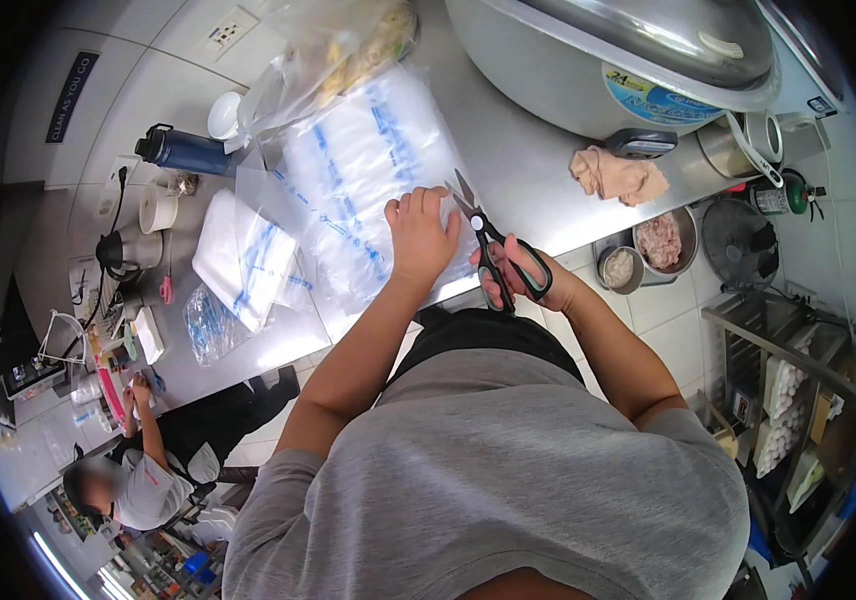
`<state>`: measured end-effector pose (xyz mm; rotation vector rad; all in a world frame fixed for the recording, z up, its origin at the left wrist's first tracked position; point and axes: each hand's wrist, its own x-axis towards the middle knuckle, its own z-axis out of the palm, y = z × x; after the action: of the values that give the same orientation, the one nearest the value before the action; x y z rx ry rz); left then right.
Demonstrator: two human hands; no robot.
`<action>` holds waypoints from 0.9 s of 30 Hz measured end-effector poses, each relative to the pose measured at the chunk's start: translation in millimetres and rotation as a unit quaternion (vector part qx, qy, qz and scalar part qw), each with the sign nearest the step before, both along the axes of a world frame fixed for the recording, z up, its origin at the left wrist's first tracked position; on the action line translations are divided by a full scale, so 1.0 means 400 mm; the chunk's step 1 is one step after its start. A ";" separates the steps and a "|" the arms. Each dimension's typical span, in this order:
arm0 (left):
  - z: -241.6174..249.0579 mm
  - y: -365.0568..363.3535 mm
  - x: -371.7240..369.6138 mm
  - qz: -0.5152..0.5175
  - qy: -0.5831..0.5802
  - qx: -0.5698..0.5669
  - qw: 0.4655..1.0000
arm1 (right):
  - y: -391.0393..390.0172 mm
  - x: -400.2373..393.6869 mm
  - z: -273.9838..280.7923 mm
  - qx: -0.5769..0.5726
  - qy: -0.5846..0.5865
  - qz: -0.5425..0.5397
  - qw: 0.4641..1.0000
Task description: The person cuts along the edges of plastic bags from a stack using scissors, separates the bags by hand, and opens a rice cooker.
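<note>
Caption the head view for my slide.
Left hand on plastic, right hand holding open scissors, at a steel counter.

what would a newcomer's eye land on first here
Probably the scissors, blades parted, in the right hand near the front edge of the metal counter. Just beside them, the left hand rests on a spread of blue-printed plastic. Next might be the big lidded pot at the upper right of the picture.
</note>
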<state>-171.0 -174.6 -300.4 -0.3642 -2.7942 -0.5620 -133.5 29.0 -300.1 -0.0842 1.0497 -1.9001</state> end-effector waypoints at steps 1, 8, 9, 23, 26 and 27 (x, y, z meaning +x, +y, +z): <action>-0.002 -0.006 -0.003 0.000 -0.008 -0.008 1.000 | 0.000 -0.004 0.004 0.001 0.001 0.004 1.000; 0.017 -0.006 -0.010 0.033 -0.008 0.030 0.999 | -0.008 -0.015 0.023 -0.052 -0.041 -0.026 0.997; 0.012 -0.012 -0.010 0.032 -0.019 0.039 0.999 | -0.009 -0.017 0.020 -0.054 -0.047 -0.026 0.997; 0.016 -0.052 -0.022 0.063 -0.109 0.221 0.967 | -0.022 -0.044 0.017 -0.025 -0.037 -0.020 0.999; 0.056 -0.011 0.000 0.009 -0.043 0.058 0.997 | -0.022 -0.043 0.013 -0.002 -0.033 -0.013 0.999; 0.051 -0.011 -0.003 0.007 -0.064 0.028 0.997 | -0.022 -0.042 0.013 0.006 -0.032 -0.013 0.999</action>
<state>-172.2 -179.0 -280.2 -0.3068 -2.8939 -0.6829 -150.3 20.3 -294.9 -0.0039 1.0229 -1.9071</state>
